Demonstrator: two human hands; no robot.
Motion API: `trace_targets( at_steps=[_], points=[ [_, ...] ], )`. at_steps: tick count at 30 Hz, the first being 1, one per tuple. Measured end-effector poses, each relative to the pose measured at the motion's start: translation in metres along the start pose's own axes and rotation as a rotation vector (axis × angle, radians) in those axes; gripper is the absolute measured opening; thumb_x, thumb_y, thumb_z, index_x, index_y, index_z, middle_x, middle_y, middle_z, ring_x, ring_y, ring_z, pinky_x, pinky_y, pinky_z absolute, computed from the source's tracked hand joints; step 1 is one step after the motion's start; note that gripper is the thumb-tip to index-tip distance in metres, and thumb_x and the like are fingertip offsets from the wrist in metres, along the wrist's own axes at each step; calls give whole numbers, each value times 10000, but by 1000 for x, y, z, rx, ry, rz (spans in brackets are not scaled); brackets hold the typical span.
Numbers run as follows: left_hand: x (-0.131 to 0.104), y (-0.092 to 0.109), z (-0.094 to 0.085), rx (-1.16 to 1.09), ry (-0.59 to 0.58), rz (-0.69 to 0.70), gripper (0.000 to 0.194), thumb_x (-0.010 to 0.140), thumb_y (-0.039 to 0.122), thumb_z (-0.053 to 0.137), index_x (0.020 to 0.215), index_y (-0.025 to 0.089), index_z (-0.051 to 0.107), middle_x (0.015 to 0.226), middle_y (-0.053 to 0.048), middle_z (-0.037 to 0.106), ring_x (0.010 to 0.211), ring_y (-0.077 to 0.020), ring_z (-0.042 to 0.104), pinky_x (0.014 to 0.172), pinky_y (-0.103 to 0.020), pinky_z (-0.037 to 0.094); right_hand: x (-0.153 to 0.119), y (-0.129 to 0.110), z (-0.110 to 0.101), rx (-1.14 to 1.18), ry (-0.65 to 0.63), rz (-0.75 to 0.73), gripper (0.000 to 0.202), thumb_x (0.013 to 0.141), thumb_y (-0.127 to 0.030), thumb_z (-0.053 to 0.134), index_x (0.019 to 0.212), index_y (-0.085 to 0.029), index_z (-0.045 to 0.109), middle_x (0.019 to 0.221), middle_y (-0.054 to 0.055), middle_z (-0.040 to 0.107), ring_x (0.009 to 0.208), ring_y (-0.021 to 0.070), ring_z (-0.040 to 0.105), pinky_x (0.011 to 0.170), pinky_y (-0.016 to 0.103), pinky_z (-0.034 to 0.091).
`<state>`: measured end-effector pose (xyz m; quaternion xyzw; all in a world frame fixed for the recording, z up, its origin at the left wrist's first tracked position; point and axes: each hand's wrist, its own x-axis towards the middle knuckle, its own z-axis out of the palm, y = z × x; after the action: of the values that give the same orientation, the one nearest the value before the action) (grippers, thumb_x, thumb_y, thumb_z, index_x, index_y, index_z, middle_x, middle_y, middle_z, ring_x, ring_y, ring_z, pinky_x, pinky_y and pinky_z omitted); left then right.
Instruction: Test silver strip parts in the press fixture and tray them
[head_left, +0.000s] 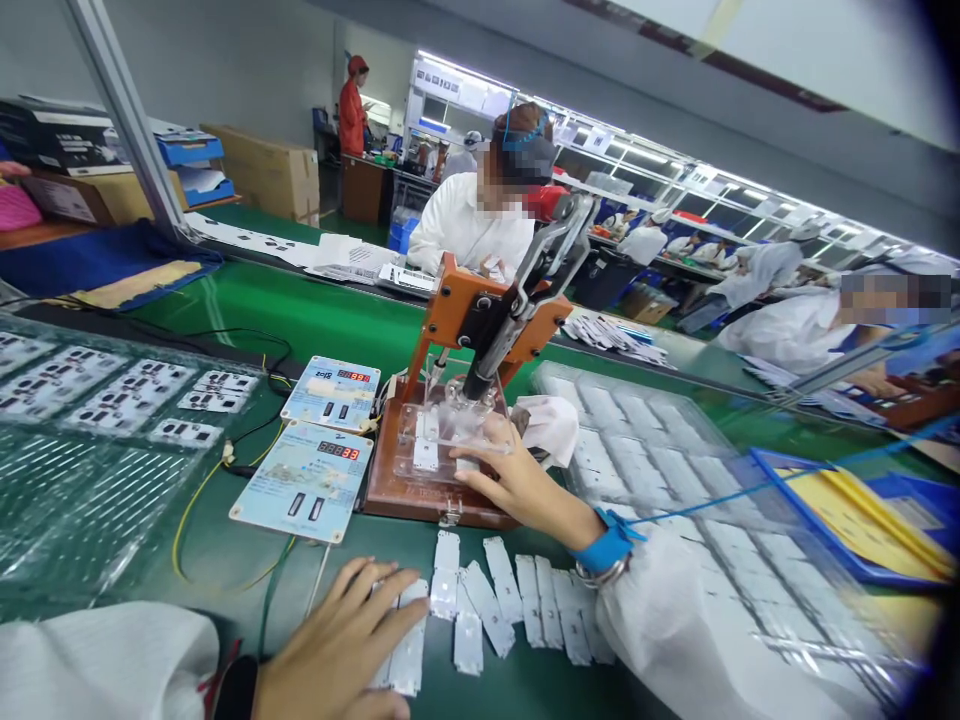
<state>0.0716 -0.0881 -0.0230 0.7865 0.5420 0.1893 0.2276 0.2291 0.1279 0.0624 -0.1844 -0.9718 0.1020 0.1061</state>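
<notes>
My left hand [352, 635] lies over thin white rectangular plates [409, 650] on the green mat, its fingers stretched and apart. My right hand [514, 475] reaches into the base of an orange-framed toggle press [499, 310]. Its thumb and forefinger are at a white plate [466, 464] in the fixture; the other fingers are partly hidden by the clear cover. Beside that plate, another white plate [426, 440] sits in the fixture. Several loose white plates [487, 600] lie in front of the press. A blue wrist strap [604, 545] circles my right wrist.
Two counter boxes with red digits, one in front [304, 480] and one behind [330, 390], stand left of the press with wires around them. Clear trays hold plates at right [652, 440] and parts at left [112, 385]. A person in white [472, 225] sits opposite.
</notes>
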Motion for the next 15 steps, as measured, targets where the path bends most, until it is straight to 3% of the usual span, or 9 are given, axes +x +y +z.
trace_targets(
  at_steps=[3, 7, 11, 15],
  points=[
    [1, 1, -2, 2, -8, 4, 694, 683, 305, 851, 1303, 308, 539, 1392, -56, 535, 1236, -331, 505, 1028, -540, 439, 5, 1, -3, -10, 2, -22, 347, 908, -478, 509, 1087, -198, 610, 1149, 134, 556, 1124, 263, 507, 955, 476, 475],
    [-2, 0, 0, 30, 36, 64, 599, 741, 352, 804, 1281, 313, 548, 1386, -58, 533, 1222, -322, 506, 998, -512, 464, 14, -14, -5, -33, -58, -7, 364, 943, -445, 457, 1202, -219, 578, 1234, 116, 586, 1174, 268, 507, 1019, 496, 421],
    [-6, -7, -9, 132, 211, 210, 453, 875, 458, 634, 1288, 301, 537, 1396, -68, 523, 1239, -300, 486, 1002, -485, 449, 25, -33, -7, 32, -296, 39, 440, 988, -430, 353, 1377, -256, 464, 1321, 53, 588, 1234, 235, 516, 1048, 471, 400],
    [6, -27, -41, 209, 435, 206, 419, 931, 424, 566, 1318, 271, 516, 1421, -107, 483, 1286, -310, 426, 1043, -499, 378, 34, -39, -8, -37, -318, 64, 522, 967, -488, 376, 1396, -198, 441, 1400, 97, 515, 1282, 253, 486, 1042, 450, 414]
  ],
)
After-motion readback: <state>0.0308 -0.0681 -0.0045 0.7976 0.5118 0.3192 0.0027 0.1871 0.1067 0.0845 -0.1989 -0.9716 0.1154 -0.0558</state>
